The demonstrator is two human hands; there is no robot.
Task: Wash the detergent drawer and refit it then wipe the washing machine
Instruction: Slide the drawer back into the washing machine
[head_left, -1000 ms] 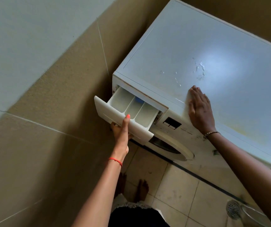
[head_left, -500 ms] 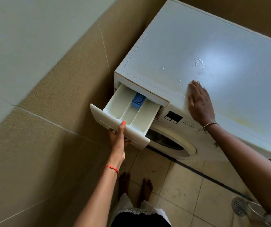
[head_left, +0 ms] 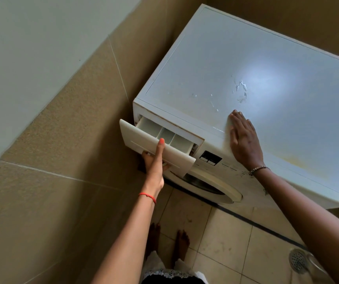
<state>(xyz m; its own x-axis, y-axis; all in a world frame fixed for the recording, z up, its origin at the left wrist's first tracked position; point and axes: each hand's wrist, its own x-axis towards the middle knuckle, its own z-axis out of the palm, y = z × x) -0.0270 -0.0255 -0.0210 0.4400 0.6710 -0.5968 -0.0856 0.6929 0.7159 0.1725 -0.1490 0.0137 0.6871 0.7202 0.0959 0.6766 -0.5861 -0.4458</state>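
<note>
We note detergent drawer (head_left: pixel 137 138), centre-left of frame: white plastic, rectangular, three open compartments, partly out of slot at upper front corner of washing machine (head_left: pixel 287 99). Our left hand (head_left: pixel 154 162) grips its flat front panel, fingers curled under lower edge, orange-nailed thumb laid up across face. Our right hand (head_left: pixel 244 140) lies flat right of centre, fingers straight and close together, palm on smooth glossy machine top near front edge. Water droplets (head_left: pixel 242 87) just above fingertips. Round cream door rim (head_left: pixel 228 191) below drawer. Matte beige floor tiles (head_left: pixel 223 242) in lower frame; perforated metal drain (head_left: pixel 297 261) lower right.
</note>
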